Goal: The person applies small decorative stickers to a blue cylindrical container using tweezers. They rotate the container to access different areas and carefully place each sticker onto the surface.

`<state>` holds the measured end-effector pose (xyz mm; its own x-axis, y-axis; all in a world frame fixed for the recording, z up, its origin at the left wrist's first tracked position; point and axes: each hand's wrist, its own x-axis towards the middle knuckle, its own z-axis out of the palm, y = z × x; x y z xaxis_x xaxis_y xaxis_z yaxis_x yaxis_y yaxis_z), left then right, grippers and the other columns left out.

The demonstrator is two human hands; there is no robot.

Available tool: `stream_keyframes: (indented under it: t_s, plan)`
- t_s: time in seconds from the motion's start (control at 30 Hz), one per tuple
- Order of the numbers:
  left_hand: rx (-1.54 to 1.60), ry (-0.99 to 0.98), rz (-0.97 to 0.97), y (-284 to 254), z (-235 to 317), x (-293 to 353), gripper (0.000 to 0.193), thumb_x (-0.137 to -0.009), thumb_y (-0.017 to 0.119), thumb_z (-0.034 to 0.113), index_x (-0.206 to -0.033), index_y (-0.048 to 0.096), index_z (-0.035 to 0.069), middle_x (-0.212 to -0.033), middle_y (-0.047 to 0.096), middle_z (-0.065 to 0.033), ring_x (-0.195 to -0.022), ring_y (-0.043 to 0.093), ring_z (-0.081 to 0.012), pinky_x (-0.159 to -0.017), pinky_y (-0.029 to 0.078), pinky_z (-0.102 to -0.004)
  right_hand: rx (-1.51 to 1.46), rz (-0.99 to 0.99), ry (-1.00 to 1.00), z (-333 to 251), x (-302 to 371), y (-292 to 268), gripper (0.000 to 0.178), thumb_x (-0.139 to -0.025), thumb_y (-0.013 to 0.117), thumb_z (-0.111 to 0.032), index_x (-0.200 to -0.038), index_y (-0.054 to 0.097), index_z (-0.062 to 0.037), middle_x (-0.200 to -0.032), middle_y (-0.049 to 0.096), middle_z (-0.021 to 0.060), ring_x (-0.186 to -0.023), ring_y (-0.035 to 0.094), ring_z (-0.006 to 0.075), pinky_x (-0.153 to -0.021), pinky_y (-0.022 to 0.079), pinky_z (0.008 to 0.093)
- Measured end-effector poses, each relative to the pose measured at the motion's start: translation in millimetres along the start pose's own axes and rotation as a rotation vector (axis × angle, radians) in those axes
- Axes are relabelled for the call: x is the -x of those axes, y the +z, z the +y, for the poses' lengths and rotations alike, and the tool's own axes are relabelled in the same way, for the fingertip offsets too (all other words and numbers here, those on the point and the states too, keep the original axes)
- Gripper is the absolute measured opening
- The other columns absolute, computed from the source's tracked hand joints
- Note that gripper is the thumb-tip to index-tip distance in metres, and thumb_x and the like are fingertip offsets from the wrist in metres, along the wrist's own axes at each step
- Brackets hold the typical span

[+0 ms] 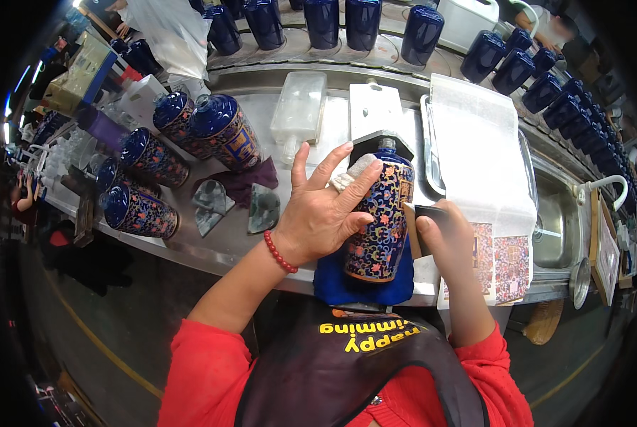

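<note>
A blue bottle point(379, 228) with a dense multicoloured floral pattern lies in front of me, its neck pointing away, on a blue cloth point(325, 281). My left hand point(322, 213) rests against its left side with fingers spread, the index fingertip on the shoulder and the thumb on the body. Something white and crumpled, like a cloth point(359, 171), shows by the middle fingers. Along the bottle's right side, my right hand point(446, 231) is closed around a flat tan scraper point(412, 231) with a dark handle. The scraper's edge is at the bottle; exact contact is hard to tell.
Several patterned bottles point(226, 132) stand at left beside dark green pieces point(211, 206) and a purple cloth point(251, 181). A clear bottle point(300, 107) lies behind. White sheets point(475, 135) and printed patterned sheets point(512, 260) lie right, before a sink point(556, 220). Plain blue bottles point(322, 25) line a conveyor.
</note>
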<state>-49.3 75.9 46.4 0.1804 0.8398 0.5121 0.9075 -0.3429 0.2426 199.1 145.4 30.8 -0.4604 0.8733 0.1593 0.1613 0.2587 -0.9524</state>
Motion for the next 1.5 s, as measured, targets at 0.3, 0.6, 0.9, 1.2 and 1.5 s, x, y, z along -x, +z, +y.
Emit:
stream_keyframes:
  t_s: [0.3,0.6,0.9,1.2,1.5]
  plan:
    - [-0.029,0.079,-0.004,-4.0,14.8,-10.3,0.069,-0.104,0.04,0.059,-0.143,0.058,0.005,-0.117,0.074,-0.0116,-0.145,0.04,-0.0315,-0.121,0.006,-0.0621,0.07,0.126,0.005,0.7,-5.6,-2.2,0.024,-0.098,0.072,-0.023,-0.102,0.063,-0.0005,-0.078,0.066,0.0008,-0.071,0.061,0.0066,-0.062,0.049,0.0234]
    - [-0.045,-0.056,-0.133,8.2,76.2,40.0,0.089,-0.078,0.079,0.058,-0.148,0.053,0.008,-0.147,0.054,-0.0186,-0.146,0.035,-0.0431,-0.121,0.001,-0.0651,0.099,-0.023,-0.097,-13.3,-78.8,10.1,0.024,-0.097,0.068,-0.015,-0.115,0.065,-0.0008,-0.094,0.067,0.0034,-0.086,0.062,0.0104,-0.077,0.051,0.0242]
    - [0.148,-0.037,0.005,25.3,54.6,61.5,0.109,-0.074,0.08,0.06,-0.152,0.041,-0.005,-0.151,0.046,-0.0315,-0.145,0.036,-0.0539,-0.119,0.013,-0.0693,0.057,0.127,-0.086,-4.7,-71.5,9.0,0.019,-0.098,0.067,-0.012,-0.113,0.064,-0.0015,-0.094,0.066,0.0031,-0.084,0.061,0.0084,-0.074,0.052,0.0239]
    - [-0.045,-0.093,0.027,24.1,62.1,62.2,0.105,-0.077,0.078,0.063,-0.152,0.041,-0.001,-0.149,0.048,-0.027,-0.145,0.033,-0.0524,-0.115,0.01,-0.0748,-0.097,0.13,-0.058,13.0,-66.7,14.7,0.019,-0.098,0.069,-0.014,-0.114,0.066,-0.0033,-0.094,0.066,0.0012,-0.085,0.06,0.0069,-0.076,0.051,0.0233]
    - [0.007,-0.133,0.059,29.7,53.9,68.9,0.109,-0.078,0.073,0.068,-0.153,0.038,-0.003,-0.147,0.05,-0.0254,-0.145,0.033,-0.0509,-0.112,0.011,-0.0772,-0.163,0.181,-0.047,17.0,-59.0,9.6,0.022,-0.1,0.068,-0.015,-0.117,0.064,-0.0019,-0.099,0.067,0.0028,-0.086,0.062,0.0066,-0.076,0.053,0.0213]
